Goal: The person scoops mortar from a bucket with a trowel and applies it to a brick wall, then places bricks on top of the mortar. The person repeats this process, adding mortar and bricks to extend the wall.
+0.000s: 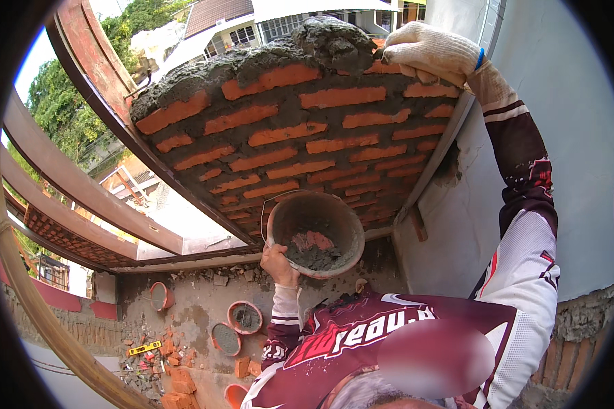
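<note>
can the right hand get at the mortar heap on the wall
Probably yes: the gloved right hand is at the top of the brick wall, close beside the mortar heap, and nothing seems to block the way, though whether it holds something is unclear.

I wear a maroon shirt (471,310) with red-and-white lettering (361,336), striped maroon-and-white sleeves (524,218), and a cream knit glove (435,46) with a blue band (480,59) on my right hand (426,53).

Green trees (58,102) rise at upper left of the frame; a brown-roofed house (215,16) stands at top; a yellow spirit level (144,348) lies lower left.
</note>
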Demonstrator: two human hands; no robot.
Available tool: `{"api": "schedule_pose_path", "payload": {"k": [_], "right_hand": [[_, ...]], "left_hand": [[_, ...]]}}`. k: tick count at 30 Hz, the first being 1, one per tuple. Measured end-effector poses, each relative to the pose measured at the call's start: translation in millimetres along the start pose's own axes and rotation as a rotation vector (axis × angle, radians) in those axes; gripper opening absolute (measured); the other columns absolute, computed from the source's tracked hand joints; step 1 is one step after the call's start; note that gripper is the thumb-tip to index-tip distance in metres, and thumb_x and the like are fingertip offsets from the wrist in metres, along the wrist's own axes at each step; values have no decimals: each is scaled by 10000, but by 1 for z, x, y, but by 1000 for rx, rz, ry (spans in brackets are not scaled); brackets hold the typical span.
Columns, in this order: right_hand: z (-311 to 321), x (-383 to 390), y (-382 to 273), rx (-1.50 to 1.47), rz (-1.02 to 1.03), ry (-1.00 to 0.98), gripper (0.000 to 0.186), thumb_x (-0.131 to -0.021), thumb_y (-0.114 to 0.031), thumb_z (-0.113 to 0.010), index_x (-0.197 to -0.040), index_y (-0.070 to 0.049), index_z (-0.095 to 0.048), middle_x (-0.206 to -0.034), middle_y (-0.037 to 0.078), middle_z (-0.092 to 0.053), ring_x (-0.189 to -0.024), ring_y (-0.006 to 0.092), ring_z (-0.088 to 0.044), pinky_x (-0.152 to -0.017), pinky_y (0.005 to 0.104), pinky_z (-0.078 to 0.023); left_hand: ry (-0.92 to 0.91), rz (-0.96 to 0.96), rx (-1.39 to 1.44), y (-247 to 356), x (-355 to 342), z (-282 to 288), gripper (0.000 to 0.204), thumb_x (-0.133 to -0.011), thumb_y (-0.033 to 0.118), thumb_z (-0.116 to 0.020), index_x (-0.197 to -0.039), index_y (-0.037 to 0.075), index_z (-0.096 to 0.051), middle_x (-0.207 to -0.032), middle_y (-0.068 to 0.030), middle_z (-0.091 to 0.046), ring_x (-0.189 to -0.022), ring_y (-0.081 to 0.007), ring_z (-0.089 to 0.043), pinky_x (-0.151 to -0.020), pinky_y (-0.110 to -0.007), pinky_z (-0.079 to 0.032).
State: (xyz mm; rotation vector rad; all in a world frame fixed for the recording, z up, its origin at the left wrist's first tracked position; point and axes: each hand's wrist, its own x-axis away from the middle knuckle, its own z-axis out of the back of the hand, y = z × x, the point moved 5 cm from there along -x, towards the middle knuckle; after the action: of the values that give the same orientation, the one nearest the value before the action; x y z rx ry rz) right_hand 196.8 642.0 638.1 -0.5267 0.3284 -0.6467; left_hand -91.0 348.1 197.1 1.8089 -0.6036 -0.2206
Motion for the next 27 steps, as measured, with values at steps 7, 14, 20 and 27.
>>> {"api": "schedule_pose_path", "payload": {"k": [7, 14, 20, 27], "right_hand": [[19, -15, 28, 1001, 89, 446, 279, -964, -308, -618, -1136, -100, -690, -1032, 138, -752, -965, 335, -738, -863, 470, -591], [29, 51, 40, 894, -105, 751, 353, -955, -363, -663, -1212, -123, -691, -1114, 137, -736, -1016, 346, -727, -873, 461, -588], [23, 51, -7, 871, -161, 531, 420, -972, -378, -641, -1289, -105, -673, -1082, 183, -748, -1004, 338, -742, -882, 475, -592], [-50, -29, -114, 1285, 224, 634, 487, -974, -346, -685, -1401, -141, -568, -780, 134, -717, -710, 308, -739, -617, 433, -606]], "left_hand": [[71, 5, 85, -15, -11, 33, 273, -709, -64, -562, -946, -75, -697, -997, -44, -696, -895, -189, -650, -866, -297, -503], [95, -47, -71, -8, -17, 70, 111, -715, -10, -566, -804, -17, -633, -877, -56, -655, -813, -214, -635, -782, -331, -506], [167, -16, -68, -5, -27, 106, 202, -715, -29, -573, -892, -45, -670, -932, -70, -685, -820, -209, -637, -799, -322, -510], [232, -70, -82, -3, -35, 147, 147, -726, -61, -592, -840, -53, -684, -996, -65, -707, -849, -179, -646, -800, -315, -503]]}}
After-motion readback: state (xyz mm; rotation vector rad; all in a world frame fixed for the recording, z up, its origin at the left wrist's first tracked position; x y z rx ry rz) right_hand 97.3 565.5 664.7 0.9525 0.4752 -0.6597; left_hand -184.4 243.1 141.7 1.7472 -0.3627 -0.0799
